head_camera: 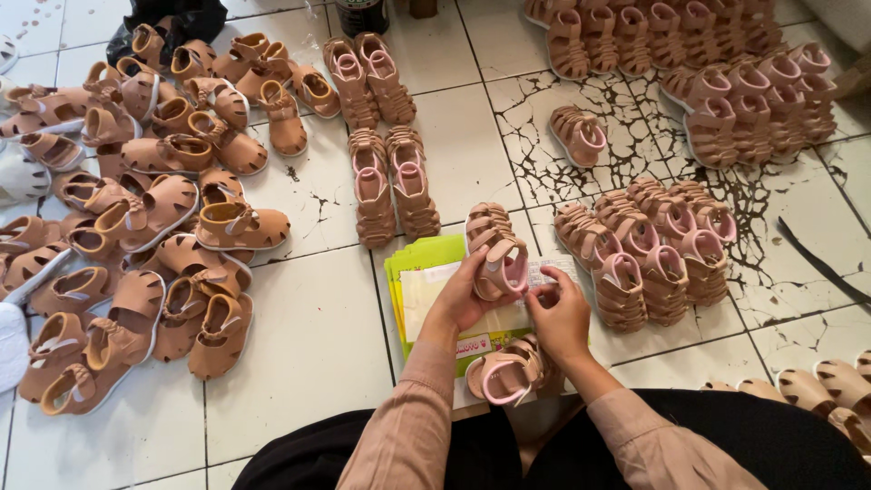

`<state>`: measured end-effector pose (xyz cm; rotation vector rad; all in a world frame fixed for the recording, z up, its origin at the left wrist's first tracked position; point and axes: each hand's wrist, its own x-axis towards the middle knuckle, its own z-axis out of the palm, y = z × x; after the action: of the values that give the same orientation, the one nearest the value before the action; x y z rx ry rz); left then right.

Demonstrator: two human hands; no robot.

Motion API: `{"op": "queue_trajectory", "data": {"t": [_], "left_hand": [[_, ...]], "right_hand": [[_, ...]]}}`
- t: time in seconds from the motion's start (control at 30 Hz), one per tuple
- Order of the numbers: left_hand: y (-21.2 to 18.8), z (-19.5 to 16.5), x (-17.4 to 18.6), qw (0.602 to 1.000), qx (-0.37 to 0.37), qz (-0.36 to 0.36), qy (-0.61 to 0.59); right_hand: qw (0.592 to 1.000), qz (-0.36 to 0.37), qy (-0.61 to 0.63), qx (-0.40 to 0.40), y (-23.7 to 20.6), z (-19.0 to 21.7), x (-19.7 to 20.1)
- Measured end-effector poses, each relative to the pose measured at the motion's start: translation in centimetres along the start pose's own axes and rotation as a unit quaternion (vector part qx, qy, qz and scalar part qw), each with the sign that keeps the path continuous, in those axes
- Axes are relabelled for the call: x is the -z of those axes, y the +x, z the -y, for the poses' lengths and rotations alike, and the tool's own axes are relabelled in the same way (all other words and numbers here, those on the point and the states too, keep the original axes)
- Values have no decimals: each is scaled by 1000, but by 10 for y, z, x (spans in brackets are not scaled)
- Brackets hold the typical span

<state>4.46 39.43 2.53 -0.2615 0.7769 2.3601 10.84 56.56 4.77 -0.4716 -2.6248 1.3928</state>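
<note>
At nine o'clock a loose heap of tan sandals (136,227) with orange linings sprawls over the white tile floor (308,336). Moving toward the centre, two short columns of pink-lined sandals (386,177) lie in pairs at about eleven o'clock from the hands.

The left hand (463,295) cradles a small pink-lined sandal (499,263) just above a stack of yellow-green packaging sheets (422,290); its fingers curl around the heel and sole, thumb along the side, closed on the shoe. This sandal looks light and soft, with a flexible woven upper and a thin sole (a child's size, it seems), so it should bend easily and not slip; the heel cup and sole edge seem the firmest places to grip, while the strap would likely flop. The left forearm, in a beige sleeve, rises from six o'clock with the wrist bent inward.

The right hand (561,318) sits just beside the shoe at its four o'clock, fingertips pinched narrowly on a small white slip (553,270), wrist cocked toward the left hand. A second sandal (508,372) rests on the sheets at six o'clock, below both hands.

At three o'clock stands a neat cluster of finished sandals (653,254).
</note>
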Motion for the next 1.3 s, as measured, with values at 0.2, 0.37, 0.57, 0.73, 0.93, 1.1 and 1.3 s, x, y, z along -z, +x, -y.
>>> {"op": "queue_trajectory", "data": {"t": [0.2, 0.37, 0.57, 0.73, 0.93, 1.1, 1.3], "left_hand": [[-1, 1, 5, 1000, 4, -3, -14], [-2, 0, 12, 1000, 1, -8, -25], [-3, -1, 15, 999, 1, 18, -42], [0, 0, 14, 999, -9, 14, -44], [0, 2, 14, 999, -16, 3, -46], [-3, 6, 11, 999, -23, -15, -47], [-7, 8, 8, 998, -26, -32, -45]], "right_hand": [[984, 14, -122, 126, 2, -3, 9], [972, 35, -157, 170, 4, -2, 6], [980, 68, -123, 140, 18, -17, 8], [980, 82, -129, 125, 23, -23, 4], [980, 94, -133, 114, 27, -23, 0], [978, 103, -130, 126, 28, -24, 0], [976, 104, -155, 115, 27, -20, 0]]}}
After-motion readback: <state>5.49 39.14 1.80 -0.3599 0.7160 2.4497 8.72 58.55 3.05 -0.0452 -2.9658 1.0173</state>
